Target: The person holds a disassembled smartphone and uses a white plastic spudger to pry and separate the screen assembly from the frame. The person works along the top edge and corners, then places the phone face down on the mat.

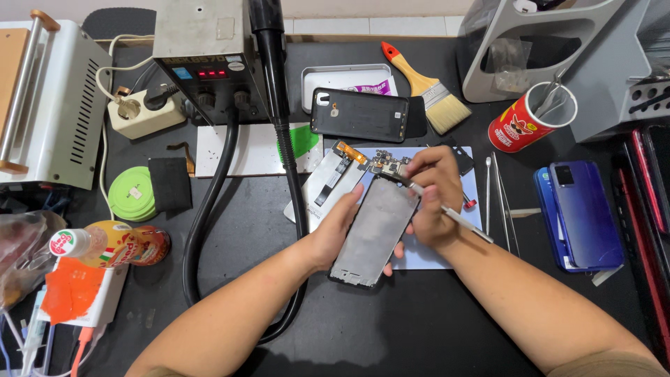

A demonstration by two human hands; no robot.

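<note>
Left hand: the left hand (333,237) steadies the opened phone frame (374,232) from its left edge, thumb on the face, fingers curled underneath; its grip is closed on the frame.
Right hand: the right hand (434,199) pinches a thin metal tool (453,218) like a pen, its grip closed on the tool, the tip pointing to the frame's top edge just left of the fingers.
Phone frame: tilted on the pale blue mat (433,255), its grey inner plate facing up, between the two hands.
Beyond the tool tip: a small circuit board (388,165) with an orange flex strip (351,153) lies just above the frame's top end, apparently lifted out.
Left of the left hand: a white panel (326,187) lies beside the frame, partly under it.
Farther above: a dark back cover (359,114) lies apart, off the phone.
Right of the right hand: tweezers (501,199) and two blue phones (579,213) rest on the tabletop (391,328).
Progress, as judged: cover and board look already removed; work at the frame's top edge seems in hand, reassembly not begun.
</note>
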